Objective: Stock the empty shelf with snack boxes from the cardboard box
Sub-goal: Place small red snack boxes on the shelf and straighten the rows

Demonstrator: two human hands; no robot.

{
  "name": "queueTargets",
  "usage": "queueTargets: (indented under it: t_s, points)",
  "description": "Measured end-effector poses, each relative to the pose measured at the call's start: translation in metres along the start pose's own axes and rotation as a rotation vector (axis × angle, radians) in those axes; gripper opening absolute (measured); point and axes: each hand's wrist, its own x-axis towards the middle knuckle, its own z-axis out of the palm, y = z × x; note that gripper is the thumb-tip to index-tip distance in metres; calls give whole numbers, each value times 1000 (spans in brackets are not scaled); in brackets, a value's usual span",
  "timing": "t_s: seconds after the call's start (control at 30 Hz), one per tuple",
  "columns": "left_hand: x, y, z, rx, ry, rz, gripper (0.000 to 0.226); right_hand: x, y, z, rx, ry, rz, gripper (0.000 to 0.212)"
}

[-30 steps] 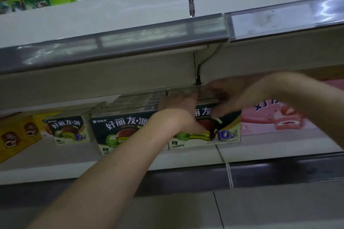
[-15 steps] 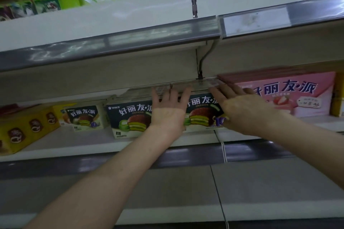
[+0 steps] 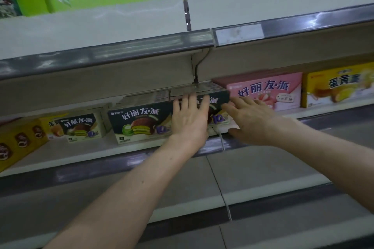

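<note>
The dark box (image 3: 220, 96), a square-cornered cardboard carton with a glossy print of a chocolate-coated pie, stood upright at the front of the shelf (image 3: 60, 153), its long face toward the camera. The left grip (image 3: 190, 119) lay flat on that face, fingers straight and spread, pointing to 12 o'clock and holding nothing. The right grip (image 3: 255, 121) was likewise open and empty, with straight fingers aimed at 10 o'clock and their tips at the box's lower right corner. Whether they touched it could not be told.

At 9 o'clock a twin box (image 3: 141, 121) stood just beside the first, the joint hidden by the left grip. Farther toward 9 a small dark box (image 3: 83, 127) sat set back, with a gap between. At 3 o'clock a pink box (image 3: 267, 91) stood just beside, then a yellow box (image 3: 340, 85).

The shelf was smooth, pale board with a shiny dark rail (image 3: 91, 170) under its lip, and bare board lay in front of the small box. At 12 o'clock the upper shelf (image 3: 121, 52) left a low slot above the box tops.
</note>
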Motion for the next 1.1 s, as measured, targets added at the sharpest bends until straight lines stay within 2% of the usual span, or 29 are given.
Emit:
queueTargets:
  t_s: [0.3, 0.47, 0.67, 0.77, 0.87, 1.0, 1.1]
  points:
    - [32, 58, -21, -61, 21, 88, 91, -6, 68, 1, -21, -79, 85, 68]
    - [76, 97, -18, -44, -20, 49, 95, 12, 127, 10, -74, -13, 78, 70]
    - [130, 138, 4, -27, -73, -40, 99, 43, 201, 31, -251, 83, 93, 86]
    - [138, 143, 16, -6, -135, -126, 100, 56, 224, 42, -299, 95, 62, 80]
    - [136, 140, 26, 77, -91, -140, 90, 71, 232, 52, -246, 92, 47, 70]
    - [145, 144, 19, 48, -137, -188, 90, 79, 237, 57, -159, 95, -7, 73]
    - [163, 151, 10, -17, -164, -195, 99, 81, 245, 40, 103, -21, -61, 74]
